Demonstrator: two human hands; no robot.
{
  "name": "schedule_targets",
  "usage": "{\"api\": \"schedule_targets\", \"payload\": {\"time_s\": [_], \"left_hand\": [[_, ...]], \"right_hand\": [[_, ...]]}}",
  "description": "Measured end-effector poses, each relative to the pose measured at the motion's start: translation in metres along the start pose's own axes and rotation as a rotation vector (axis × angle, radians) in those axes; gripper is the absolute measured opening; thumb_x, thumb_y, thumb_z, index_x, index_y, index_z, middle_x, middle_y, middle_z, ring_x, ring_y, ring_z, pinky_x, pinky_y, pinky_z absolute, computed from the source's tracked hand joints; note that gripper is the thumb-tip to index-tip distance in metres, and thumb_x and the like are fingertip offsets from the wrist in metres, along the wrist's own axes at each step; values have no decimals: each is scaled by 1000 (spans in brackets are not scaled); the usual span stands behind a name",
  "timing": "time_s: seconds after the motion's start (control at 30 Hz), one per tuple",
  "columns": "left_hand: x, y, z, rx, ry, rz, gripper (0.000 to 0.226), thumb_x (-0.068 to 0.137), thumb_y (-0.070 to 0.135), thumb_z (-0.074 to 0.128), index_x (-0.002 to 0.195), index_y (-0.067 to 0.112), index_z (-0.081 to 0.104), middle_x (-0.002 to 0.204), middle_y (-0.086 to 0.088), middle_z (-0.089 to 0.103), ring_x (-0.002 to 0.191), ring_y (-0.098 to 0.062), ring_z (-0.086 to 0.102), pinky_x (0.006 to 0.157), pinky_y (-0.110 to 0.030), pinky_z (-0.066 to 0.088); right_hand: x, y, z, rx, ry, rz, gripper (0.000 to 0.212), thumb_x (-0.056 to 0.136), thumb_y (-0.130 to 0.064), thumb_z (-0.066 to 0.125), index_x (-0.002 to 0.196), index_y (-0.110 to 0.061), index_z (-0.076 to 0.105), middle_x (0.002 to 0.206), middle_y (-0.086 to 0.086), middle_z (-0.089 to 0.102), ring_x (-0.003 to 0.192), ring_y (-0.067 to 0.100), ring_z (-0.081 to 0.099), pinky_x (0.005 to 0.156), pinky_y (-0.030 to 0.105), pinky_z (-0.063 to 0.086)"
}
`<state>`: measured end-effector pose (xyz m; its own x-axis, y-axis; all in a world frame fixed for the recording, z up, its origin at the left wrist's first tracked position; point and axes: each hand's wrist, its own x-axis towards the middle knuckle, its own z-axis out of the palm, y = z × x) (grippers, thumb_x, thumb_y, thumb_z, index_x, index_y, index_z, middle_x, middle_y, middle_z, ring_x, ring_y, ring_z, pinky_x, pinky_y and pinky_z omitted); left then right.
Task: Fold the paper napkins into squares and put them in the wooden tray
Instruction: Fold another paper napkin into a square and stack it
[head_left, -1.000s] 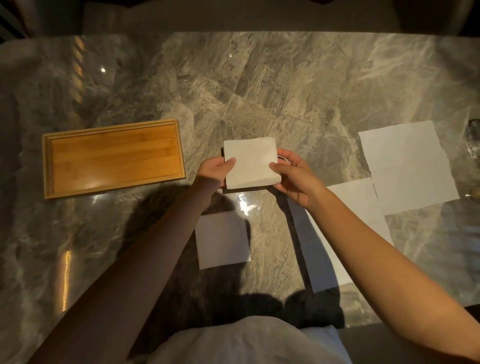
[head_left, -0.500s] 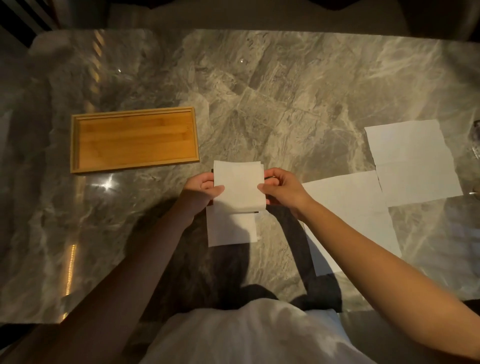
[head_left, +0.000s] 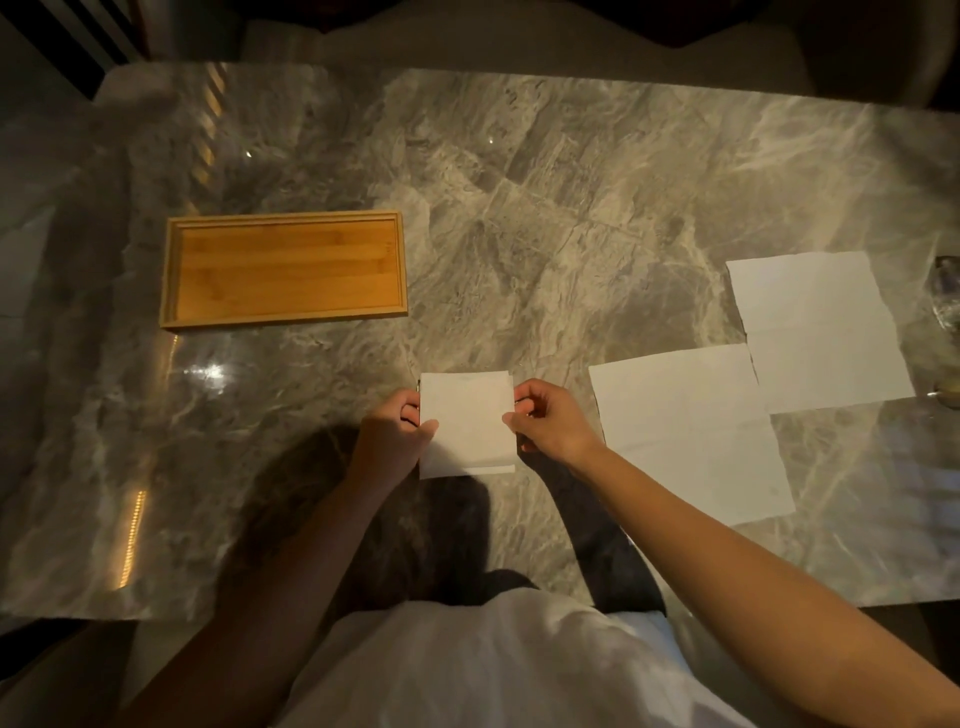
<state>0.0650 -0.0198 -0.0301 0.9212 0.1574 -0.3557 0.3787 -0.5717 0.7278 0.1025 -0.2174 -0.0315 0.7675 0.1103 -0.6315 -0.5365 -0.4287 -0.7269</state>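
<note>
No writing shows. Low centre of the frame, the left hand (head_left: 395, 434) and right hand (head_left: 550, 426) pinch a folded napkin (head_left: 467, 415) by its side edges. The wooden tray (head_left: 171, 270) lies upper left on the worktop (head_left: 545, 208); two unfolded napkins (head_left: 691, 431) lie right.

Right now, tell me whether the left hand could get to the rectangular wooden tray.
Probably yes. The wooden tray lies open on the marble table, ahead and left of the left hand, with nothing between them. That hand now pinches the folded white napkin together with the right hand.
</note>
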Motion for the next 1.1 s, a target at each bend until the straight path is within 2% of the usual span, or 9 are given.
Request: {"api": "schedule_targets", "payload": {"time_s": [0.13,0.2,0.33,0.53,0.7,0.83,0.9,1.0,1.1], "left_hand": [[-2,-2,1,0,17,13,16,79,2,66,92,-3,59,69,-9,53,52,-13,44,57,-24,36],[-3,-3,2,16,29,32,13,79,2,66,89,-2,58,66,-3,49,50,-8,40,55,-22,33],[-4,-5,4,82,83,53,5,82,4,60,79,2,57,59,3,41,55,-12,39,52,-17,28],[-4,-4,2,126,85,67,12,82,6,64,91,-1,62,69,-5,54,64,-18,49,59,-21,33],[-6,-4,3,161,77,79,20,80,8,67,98,0,62,77,-12,60,70,-25,54,65,-25,38],[-7,-6,4,198,73,94,36,81,13,68,113,3,56,87,-14,64,77,-26,60,66,-30,48],[-7,-8,4,189,84,93,47,82,17,68,123,3,51,97,-15,62,85,-27,61,70,-30,49],[-8,-15,2,275,112,178,59,80,26,69,130,7,46,119,-16,55,103,-28,56,81,-35,50],[-8,-21,0,507,94,335,64,77,44,64,131,15,48,129,-15,51,109,-30,52,87,-40,46]], "right_hand": [[1,3,2,-3,19,25,16,85,4,62,84,-10,55,62,0,48,51,11,51,48,21,47],[2,4,3,0,28,28,14,86,4,60,85,-9,55,62,1,49,53,15,51,49,23,45],[2,5,3,-59,45,17,13,85,2,59,83,-11,56,71,8,57,63,22,55,57,29,47],[2,6,1,-75,1,25,21,77,6,62,83,-13,55,64,2,54,66,20,55,59,31,49],[2,10,1,-145,8,10,24,76,1,68,93,-11,55,68,3,59,66,18,58,71,37,53],[2,12,1,-126,25,-14,23,80,-6,70,97,-9,54,69,1,60,65,16,59,74,38,53],[0,13,2,-100,80,-53,23,81,-11,70,98,-11,54,69,-2,59,66,14,58,73,37,53],[-6,13,-2,-204,155,-268,28,80,-24,70,104,-20,56,86,-4,61,75,11,57,72,31,50],[-10,17,-8,-610,38,-512,53,78,-44,71,125,-25,54,128,3,51,117,20,45,97,35,40]]}}
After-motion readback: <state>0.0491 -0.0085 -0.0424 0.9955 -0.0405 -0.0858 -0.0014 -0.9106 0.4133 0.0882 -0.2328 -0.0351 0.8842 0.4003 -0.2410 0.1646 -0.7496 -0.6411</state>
